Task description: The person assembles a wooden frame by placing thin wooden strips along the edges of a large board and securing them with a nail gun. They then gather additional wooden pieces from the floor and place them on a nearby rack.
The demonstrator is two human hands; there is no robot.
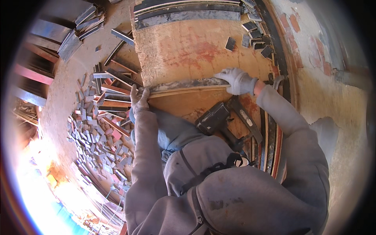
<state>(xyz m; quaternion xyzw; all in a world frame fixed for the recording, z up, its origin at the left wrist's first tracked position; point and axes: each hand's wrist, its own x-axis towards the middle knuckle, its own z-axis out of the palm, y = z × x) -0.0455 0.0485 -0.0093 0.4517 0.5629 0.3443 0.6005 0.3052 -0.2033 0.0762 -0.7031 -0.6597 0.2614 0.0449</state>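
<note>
- The right hand point(237, 80), in a pale glove, is gripping the right end of the long plank point(184, 85), its fingers stretching over the dark upper face.
- The left hand point(140, 98), gloved likewise, is touching the plank's left end; thumb and fingers are standing apart, and I cannot tell whether they are squeezing it.
- The plank itself is extending between both hands, over the wooden worktop point(188, 49); its pale layered edge is facing the person.
- A black power tool point(213, 118) is lying on the near side of the plank, toward its right end.
- Long dark strips point(271, 141) are lying in a row, to the near right of the plank.
- Beyond the plank, small dark-faced blocks point(254, 34) are lying scattered to the right, and stacked long strips point(188, 17) are running along the far side.
- Left of the plank, loose slats point(114, 88) are sticking out near its end, and a heap of small offcuts point(98, 137) is covering the floor nearer the person.
- A patchy wall point(333, 98) is standing to the plank's right.
</note>
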